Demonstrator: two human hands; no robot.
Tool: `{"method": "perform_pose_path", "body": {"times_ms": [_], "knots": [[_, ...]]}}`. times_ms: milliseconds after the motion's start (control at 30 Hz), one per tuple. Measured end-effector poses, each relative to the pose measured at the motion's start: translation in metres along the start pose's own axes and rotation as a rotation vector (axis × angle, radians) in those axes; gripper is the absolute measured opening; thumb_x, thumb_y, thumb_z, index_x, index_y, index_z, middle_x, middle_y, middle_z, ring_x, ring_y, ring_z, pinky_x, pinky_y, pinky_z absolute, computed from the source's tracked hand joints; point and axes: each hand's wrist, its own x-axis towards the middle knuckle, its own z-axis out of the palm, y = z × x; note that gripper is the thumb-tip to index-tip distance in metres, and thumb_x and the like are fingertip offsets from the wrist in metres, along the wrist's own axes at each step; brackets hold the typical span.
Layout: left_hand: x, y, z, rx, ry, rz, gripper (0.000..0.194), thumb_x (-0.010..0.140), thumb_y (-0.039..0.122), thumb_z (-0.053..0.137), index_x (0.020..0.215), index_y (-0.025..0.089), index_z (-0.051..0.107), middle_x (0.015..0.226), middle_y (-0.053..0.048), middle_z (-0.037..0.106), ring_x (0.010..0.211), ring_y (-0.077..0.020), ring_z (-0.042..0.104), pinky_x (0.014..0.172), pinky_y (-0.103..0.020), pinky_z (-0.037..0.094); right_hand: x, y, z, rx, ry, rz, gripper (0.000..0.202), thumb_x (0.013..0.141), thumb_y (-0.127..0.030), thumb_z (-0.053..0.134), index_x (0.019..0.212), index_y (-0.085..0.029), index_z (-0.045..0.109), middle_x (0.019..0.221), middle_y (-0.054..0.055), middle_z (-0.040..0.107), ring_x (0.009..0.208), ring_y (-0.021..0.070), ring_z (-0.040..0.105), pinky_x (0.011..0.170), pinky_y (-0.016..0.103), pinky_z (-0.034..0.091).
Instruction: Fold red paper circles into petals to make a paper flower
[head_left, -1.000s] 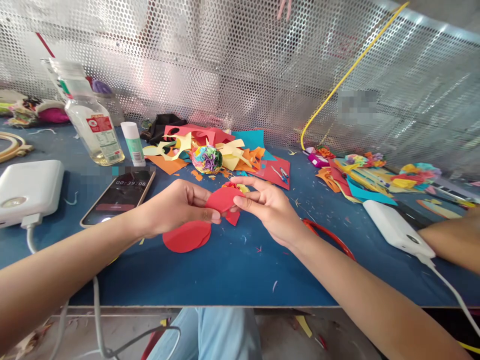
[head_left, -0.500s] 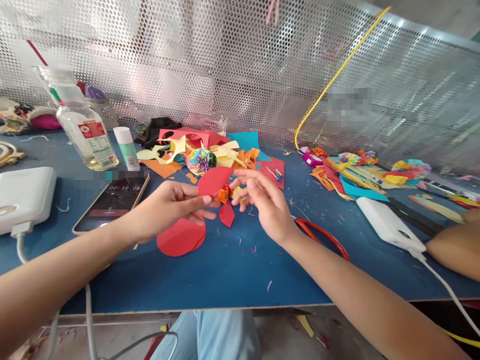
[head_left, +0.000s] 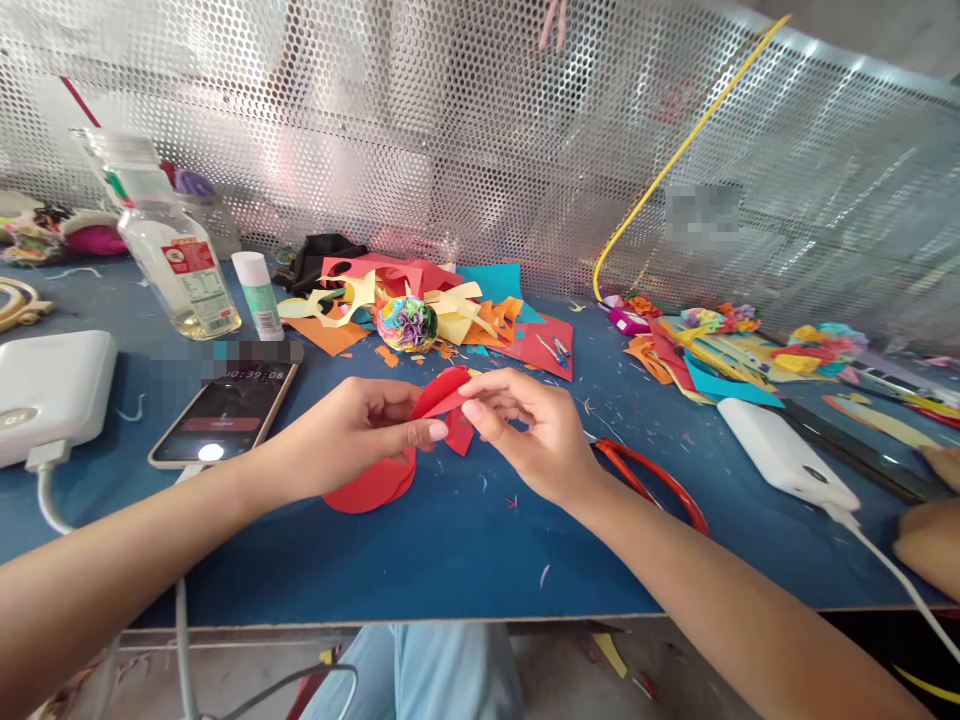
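Observation:
Between my two hands is a red paper circle, bent over into a fold above the table. My left hand pinches its left side, thumb toward me. At the right edge, the thumb and fingers of my right hand close on the paper. Just below, a small red paper piece lies partly hidden. Under my left hand rests a stack of red paper circles. Behind them sits a ball of multicoloured paper ruffles. Red-handled scissors lie by my right wrist, partly covered.
On the left stand a glass bottle, a glue stick, a phone and a white power bank. Paper scraps heap at the back. Another power bank and another person's arm are at right.
My right hand has gone from spread fingers to gripping the red circle's right edge. The circle, flatter before, is now bent over. The orange crumpled paper behind it no longer shows.

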Motion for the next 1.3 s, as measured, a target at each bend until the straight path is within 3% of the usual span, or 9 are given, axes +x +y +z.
{"method": "perform_pose_path", "body": {"times_ms": [167,267,433,567,733,867,1000,1133,1300], "knots": [[0.000,0.003,-0.002,-0.076,0.011,-0.010,0.032,0.083,0.043,0.049,0.092,0.016,0.063,0.084,-0.003,0.068,0.074,-0.0139,0.061,0.066,-0.024,0.049,-0.001,0.001,0.001,0.057,0.009,0.014,0.012,0.071,-0.013,0.067,0.077,-0.019,0.059,0.069,-0.005,0.062,0.060,0.0062,0.060,0.058,0.014,0.051],[-0.001,0.004,-0.002,-0.079,0.053,-0.013,0.029,0.083,0.040,0.050,0.092,0.016,0.064,0.083,-0.003,0.068,0.076,-0.0142,0.062,0.067,-0.024,0.048,-0.001,0.001,0.003,0.070,0.016,0.037,0.012,0.073,-0.013,0.065,0.079,-0.019,0.057,0.070,-0.005,0.063,0.061,0.0060,0.062,0.058,0.013,0.051],[-0.002,0.002,0.001,-0.017,0.061,0.063,0.028,0.071,0.031,0.068,0.095,0.019,0.063,0.088,0.000,0.067,0.085,-0.0158,0.062,0.071,-0.022,0.048,-0.002,0.002,0.005,0.086,0.015,0.074,0.016,0.069,-0.011,0.069,0.078,-0.019,0.057,0.070,-0.004,0.063,0.063,0.0071,0.063,0.060,0.015,0.051],[-0.001,0.000,0.002,0.040,0.072,0.036,0.022,0.083,0.035,0.050,0.081,0.016,0.061,0.073,0.001,0.062,0.069,-0.0122,0.057,0.062,-0.023,0.046,-0.002,0.003,0.007,0.109,0.017,0.088,0.017,0.068,-0.012,0.070,0.078,-0.019,0.057,0.069,-0.005,0.063,0.061,0.0079,0.062,0.059,0.018,0.052],[0.002,0.001,-0.002,-0.007,0.209,0.037,0.022,0.083,0.035,0.050,0.078,0.017,0.060,0.070,0.002,0.060,0.066,-0.0113,0.056,0.062,-0.021,0.045,0.000,0.003,0.006,0.084,0.075,0.105,0.024,0.073,-0.018,0.065,0.094,-0.021,0.053,0.076,-0.001,0.064,0.066,0.0106,0.061,0.061,0.023,0.052],[0.003,0.003,-0.003,-0.167,0.212,0.001,0.011,0.078,0.027,0.058,0.080,0.016,0.060,0.073,0.001,0.065,0.068,-0.0117,0.061,0.064,-0.022,0.048,0.003,0.003,0.005,0.123,0.064,0.170,0.032,0.074,-0.021,0.064,0.104,-0.020,0.052,0.082,0.002,0.065,0.070,0.0124,0.062,0.064,0.025,0.051],[0.003,0.001,-0.001,-0.174,0.205,-0.020,0.010,0.074,0.024,0.062,0.077,0.017,0.058,0.068,0.002,0.065,0.065,-0.0108,0.061,0.060,-0.020,0.047,0.005,0.003,0.003,0.164,-0.019,0.294,0.024,0.074,-0.025,0.064,0.095,-0.016,0.058,0.081,0.004,0.067,0.069,0.0134,0.062,0.061,0.025,0.051],[0.005,-0.004,-0.002,-0.021,0.209,-0.013,0.018,0.074,0.029,0.062,0.087,0.017,0.059,0.075,-0.002,0.068,0.070,-0.0141,0.061,0.066,-0.025,0.048,0.006,0.010,0.001,0.153,-0.221,0.386,0.012,0.075,-0.023,0.061,0.085,-0.016,0.060,0.073,0.001,0.063,0.065,0.0113,0.060,0.059,0.023,0.048],[0.007,-0.012,-0.004,0.141,0.053,-0.096,0.022,0.073,0.029,0.059,0.092,0.018,0.059,0.072,-0.002,0.068,0.065,-0.0164,0.062,0.061,-0.028,0.048,0.003,0.019,0.003,0.047,-0.330,0.429,0.014,0.079,-0.027,0.057,0.085,-0.016,0.062,0.069,0.001,0.063,0.057,0.0103,0.056,0.054,0.024,0.046]]}}
